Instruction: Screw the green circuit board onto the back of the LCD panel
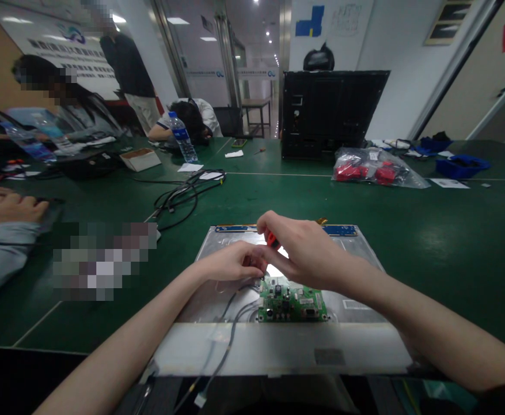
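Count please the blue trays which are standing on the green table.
2: one tray at the far right, beyond the clear bag; another tray just behind it, slightly left. The black monitor could hide more.

No text is coming out clearly enough to read. Far beyond the left grip (237, 262), to its left, a wall sign (73, 60) is carrying blurred Chinese characters below a logo (71, 33); straight beyond, glass doors (204, 55) are bearing tiny lettering. Nearer than the right grip (302, 248), white labels (307, 301) are sitting, illegible, on the board (295, 293).
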The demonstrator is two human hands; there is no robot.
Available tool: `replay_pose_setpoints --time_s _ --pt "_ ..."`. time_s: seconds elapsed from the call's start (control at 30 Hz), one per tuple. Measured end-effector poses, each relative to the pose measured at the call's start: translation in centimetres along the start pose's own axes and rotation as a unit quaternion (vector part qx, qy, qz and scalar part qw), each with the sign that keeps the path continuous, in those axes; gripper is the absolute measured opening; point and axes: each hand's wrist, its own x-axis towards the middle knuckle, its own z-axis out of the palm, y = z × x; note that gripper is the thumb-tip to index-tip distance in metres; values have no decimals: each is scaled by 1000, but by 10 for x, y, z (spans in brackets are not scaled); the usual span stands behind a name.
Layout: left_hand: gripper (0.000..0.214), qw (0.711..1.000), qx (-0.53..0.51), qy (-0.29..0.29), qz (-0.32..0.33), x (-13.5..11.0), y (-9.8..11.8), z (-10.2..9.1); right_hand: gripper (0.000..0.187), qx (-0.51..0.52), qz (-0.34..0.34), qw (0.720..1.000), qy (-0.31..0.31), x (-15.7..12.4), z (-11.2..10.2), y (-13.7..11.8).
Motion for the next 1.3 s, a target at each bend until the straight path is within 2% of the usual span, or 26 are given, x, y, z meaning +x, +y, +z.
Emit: replay_pose_setpoints --time_s 0.17,0.3,0.43,0.7,0.97,1.1,1.3 --pt "12 1000 2 -11 -12 -1 0 0 23 -111 26 993 0 1 -2 -1" --pt "15 1000 4 -7 -13 -1 -1 1 23 -141 19 990 -7 1 -2 -1" --pt "19 1000 2 -3 -15 0 -1 0 17 -83 7 996 3 0 1 2" --pt "23 1000 -9 -9 -27 0 2 0 26 71 16 997 -19 0 -5 2" --pt "20 1000 -9 -16 -13 0 3 -1 17 77 20 996 -37 1 -6 0" --pt "19 1000 -4 -12 -7 1 2 -1 17 30 10 999 -32 1 -5 1" --pt "13 1000 -4 -15 -3 2 -2 -1 29 -73 20 997 5 1 -2 3"
